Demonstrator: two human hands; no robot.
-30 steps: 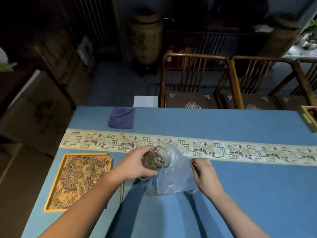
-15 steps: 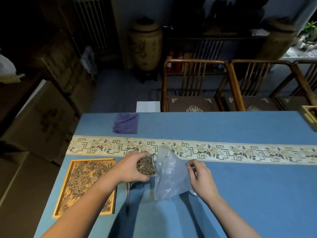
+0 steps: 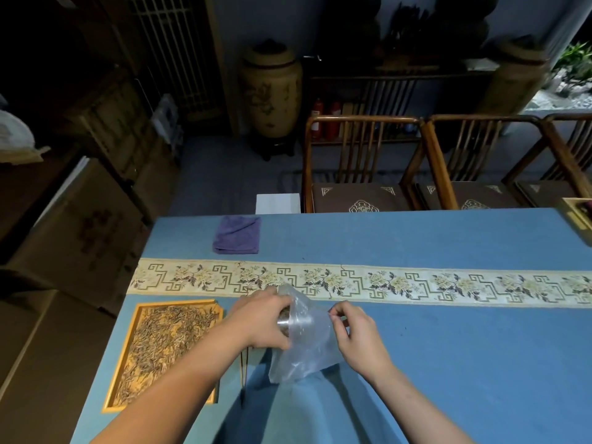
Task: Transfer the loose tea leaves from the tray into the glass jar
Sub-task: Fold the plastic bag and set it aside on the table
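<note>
Jar mouth went inside plastic bag [image 3: 304,341] since earlier frame. Left hand [image 3: 266,322] clasped glass jar [image 3: 283,322] over worktop [image 3: 448,363]; right hand [image 3: 358,334] fingers pinched bag edge. Tea leaves [image 3: 163,341] lay in tray [image 3: 110,402] at left.

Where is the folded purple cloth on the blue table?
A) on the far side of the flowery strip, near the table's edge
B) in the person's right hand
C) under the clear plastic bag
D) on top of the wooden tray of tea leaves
A: the folded purple cloth lies beyond the patterned flowery strip by the blue table's far edge, apart from the wooden tray of tea leaves and both hands.
</note>
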